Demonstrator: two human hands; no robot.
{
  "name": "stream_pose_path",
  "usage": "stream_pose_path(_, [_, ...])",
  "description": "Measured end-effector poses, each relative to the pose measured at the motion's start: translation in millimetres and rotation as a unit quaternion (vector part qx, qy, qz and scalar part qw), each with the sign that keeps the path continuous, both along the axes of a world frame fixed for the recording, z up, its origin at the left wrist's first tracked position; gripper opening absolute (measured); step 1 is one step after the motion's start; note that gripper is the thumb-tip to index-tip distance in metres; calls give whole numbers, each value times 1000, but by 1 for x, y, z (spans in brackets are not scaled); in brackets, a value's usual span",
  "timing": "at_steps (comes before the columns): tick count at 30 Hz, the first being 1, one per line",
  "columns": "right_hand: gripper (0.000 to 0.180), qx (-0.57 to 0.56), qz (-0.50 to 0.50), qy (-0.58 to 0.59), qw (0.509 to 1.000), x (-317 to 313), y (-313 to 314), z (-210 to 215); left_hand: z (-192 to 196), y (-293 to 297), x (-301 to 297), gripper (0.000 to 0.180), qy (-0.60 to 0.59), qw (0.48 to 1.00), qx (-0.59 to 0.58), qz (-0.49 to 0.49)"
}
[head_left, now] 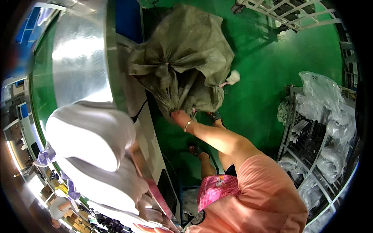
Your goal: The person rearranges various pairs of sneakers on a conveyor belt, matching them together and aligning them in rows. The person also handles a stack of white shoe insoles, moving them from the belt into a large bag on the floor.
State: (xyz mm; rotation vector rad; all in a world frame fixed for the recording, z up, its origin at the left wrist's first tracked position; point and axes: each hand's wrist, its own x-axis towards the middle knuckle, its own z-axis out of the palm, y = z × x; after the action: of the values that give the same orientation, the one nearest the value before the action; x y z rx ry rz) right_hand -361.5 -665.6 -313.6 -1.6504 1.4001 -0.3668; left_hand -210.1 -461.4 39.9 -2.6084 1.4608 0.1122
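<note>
My right hand (pixel 180 117), with a bracelet at the wrist, is closed on the gathered near edge of a large olive-grey woven sack (pixel 194 35). The sack slumps on the green floor, its cloth creased and folded inward at the middle. Its contents are hidden. A white tuft (pixel 233 77) on a pink cord sticks out at its right side. To the left, close to the camera, rise stacks of white sole-shaped pads (pixel 91 132). Reddish fingers, seemingly of my left hand (pixel 151 228), show at the lower edge beside the pads; their grip is mostly hidden.
Left of the sack runs a bench with a shiny metal top (pixel 79 54). A wire rack (pixel 287 136) with plastic-wrapped bundles (pixel 332 163) stands at the right. Part of a white wheeled rack (pixel 295 15) shows at the top right. Shelves and boxes (pixel 75 221) line the lower left.
</note>
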Motion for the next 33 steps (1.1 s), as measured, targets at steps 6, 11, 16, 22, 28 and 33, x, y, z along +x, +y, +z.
stream_pose_path(6, [12, 233, -260, -427, 834, 22, 51, 80, 8, 31, 4, 66, 38, 999, -30, 13])
stream_pose_path(11, [18, 493, -400, -504, 586, 31, 88, 172, 18, 45, 7, 67, 75, 994, -46, 57])
stream_pose_path(16, [18, 304, -128, -282, 901, 66, 114, 43, 7, 36, 9, 63, 2, 996, -58, -62])
stream_pose_path(22, [21, 112, -151, -47, 981, -12, 32, 88, 1, 42, 17, 63, -17, 996, -71, -60])
stream_pose_path(28, [17, -76, -154, 118, 978, -78, -124, 157, 1, 39, 23, 62, -10, 990, -122, -68])
stream_pose_path(33, [31, 30, -213, 267, 939, -126, -145, 194, 2, 41, 30, 70, 35, 993, -113, -12])
